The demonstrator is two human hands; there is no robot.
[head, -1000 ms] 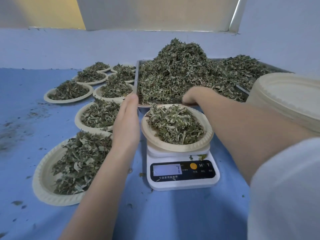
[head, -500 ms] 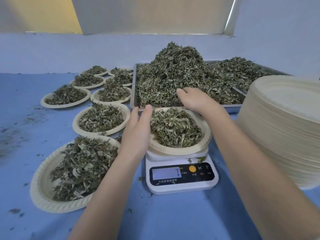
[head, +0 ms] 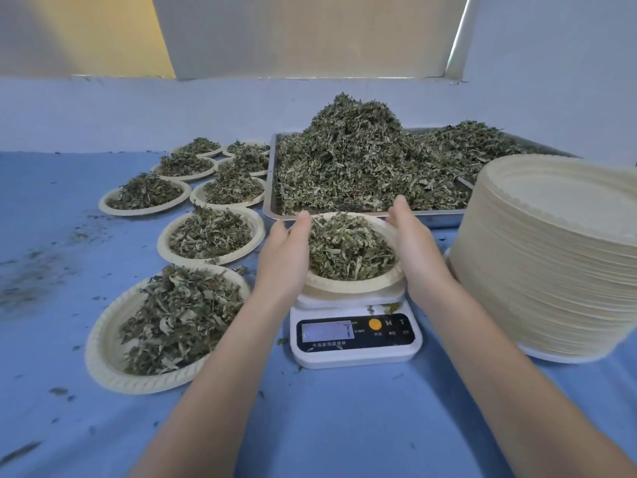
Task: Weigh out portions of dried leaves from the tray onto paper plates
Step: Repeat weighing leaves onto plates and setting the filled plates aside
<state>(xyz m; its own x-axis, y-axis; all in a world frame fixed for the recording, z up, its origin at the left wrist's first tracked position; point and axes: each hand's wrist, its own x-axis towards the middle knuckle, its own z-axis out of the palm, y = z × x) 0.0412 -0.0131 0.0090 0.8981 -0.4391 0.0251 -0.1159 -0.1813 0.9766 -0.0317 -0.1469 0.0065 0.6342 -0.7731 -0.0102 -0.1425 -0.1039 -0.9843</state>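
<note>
Paper plate (head: 351, 282) of dried leaves is sitting on the scale (head: 355, 343) just before the tray (head: 272, 201), and both hands, left hand (head: 286, 251) and right hand (head: 412, 243), having closed in, are now cupping its rim, probably for lifting away.

Both hands are cupped around a paper plate (head: 351, 288) of dried leaves sitting on the white scale (head: 355, 343) in the middle of the frame, left hand (head: 286, 257) on its left rim, right hand (head: 413, 250) on its right. Right behind it is the metal tray (head: 444, 217) heaped with leaves. Filled plates (head: 103, 357) run up the left side, and a tall stack of empty plates (head: 551, 257) sits on the right, all on a blue cloth (head: 344, 426).
</note>
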